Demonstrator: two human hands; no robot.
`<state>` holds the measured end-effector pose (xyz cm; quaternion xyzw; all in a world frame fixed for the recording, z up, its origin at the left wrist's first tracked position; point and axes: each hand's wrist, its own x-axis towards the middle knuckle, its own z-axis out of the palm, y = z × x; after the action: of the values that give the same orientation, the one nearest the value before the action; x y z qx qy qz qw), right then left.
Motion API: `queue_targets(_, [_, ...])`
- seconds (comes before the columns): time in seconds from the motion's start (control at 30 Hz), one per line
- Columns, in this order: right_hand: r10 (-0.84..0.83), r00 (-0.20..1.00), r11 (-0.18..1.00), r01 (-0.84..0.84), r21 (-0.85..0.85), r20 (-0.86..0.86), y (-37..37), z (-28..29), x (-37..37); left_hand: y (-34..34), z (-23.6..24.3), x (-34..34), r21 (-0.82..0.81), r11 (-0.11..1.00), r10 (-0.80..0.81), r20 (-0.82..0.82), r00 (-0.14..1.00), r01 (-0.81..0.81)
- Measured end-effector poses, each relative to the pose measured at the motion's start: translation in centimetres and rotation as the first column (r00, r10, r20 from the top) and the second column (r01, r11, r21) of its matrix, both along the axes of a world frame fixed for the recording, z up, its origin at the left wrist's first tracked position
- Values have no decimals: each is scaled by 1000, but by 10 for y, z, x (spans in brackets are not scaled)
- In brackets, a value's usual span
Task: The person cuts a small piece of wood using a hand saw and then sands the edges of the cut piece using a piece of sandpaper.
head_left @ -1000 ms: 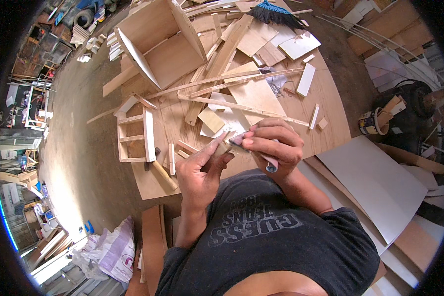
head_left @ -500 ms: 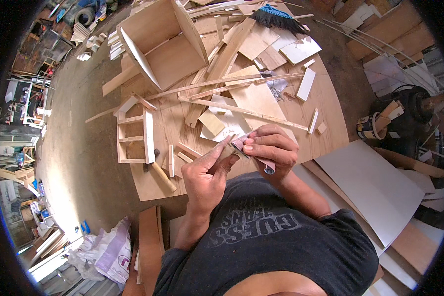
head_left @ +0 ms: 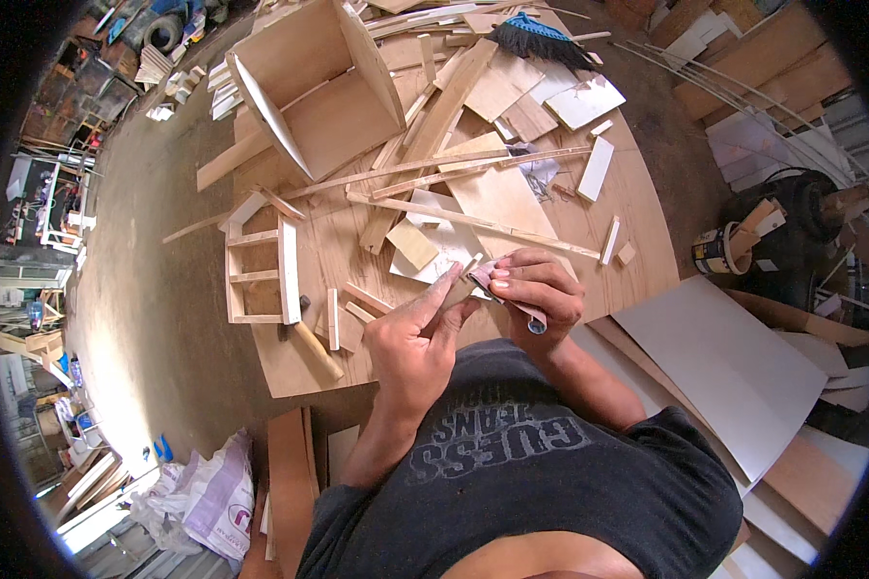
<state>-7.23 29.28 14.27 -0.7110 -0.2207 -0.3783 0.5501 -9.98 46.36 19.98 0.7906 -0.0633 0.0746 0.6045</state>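
My left hand [head_left: 415, 347] pinches a short pale wooden piece [head_left: 467, 268] above the near part of the work board. Against that piece, my right hand [head_left: 541, 294] presses a rolled pinkish sheet [head_left: 483, 277], apparently sandpaper, gripped between thumb and bent fingers, with its curled end sticking out below the knuckles. Just left of my hands lie loose strips [head_left: 333, 318] and a wooden-handled hammer [head_left: 317, 349], whose head is partly hidden by a small framed wooden shelf piece [head_left: 251, 276].
An open plywood box [head_left: 314, 96] stands at the back left among piled offcuts [head_left: 454, 106]. A blue-and-black brush [head_left: 541, 39] lies at the back. Large panels [head_left: 714, 357] lean at the right near a bucket [head_left: 714, 249]. A white sack [head_left: 203, 492] is at the lower left.
Both hands and the piece have shifted slightly right, my left hand the most. The pinkish sheet has moved a little along the piece, still gripped in my right hand.
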Motion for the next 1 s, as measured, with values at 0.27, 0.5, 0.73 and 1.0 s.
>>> queue_targets(0.27, [-22,999,999,21,-26,-34,-2,4,5,2,3,5,80,997,2,-65,998,3])
queue_targets(0.5, [14,1000,1000,-14,-21,28,4,7,5,1,-11,5,82,997,4,1,1000,-4])
queue_targets(0.73, [18,1000,999,-18,-41,1,5,10,4,4,-8,8,102,995,-17,12,1000,16])
queue_targets(1.0, [28,1000,999,-28,-25,1,7,8,2,7,-11,8,57,996,-58,-87,995,63])
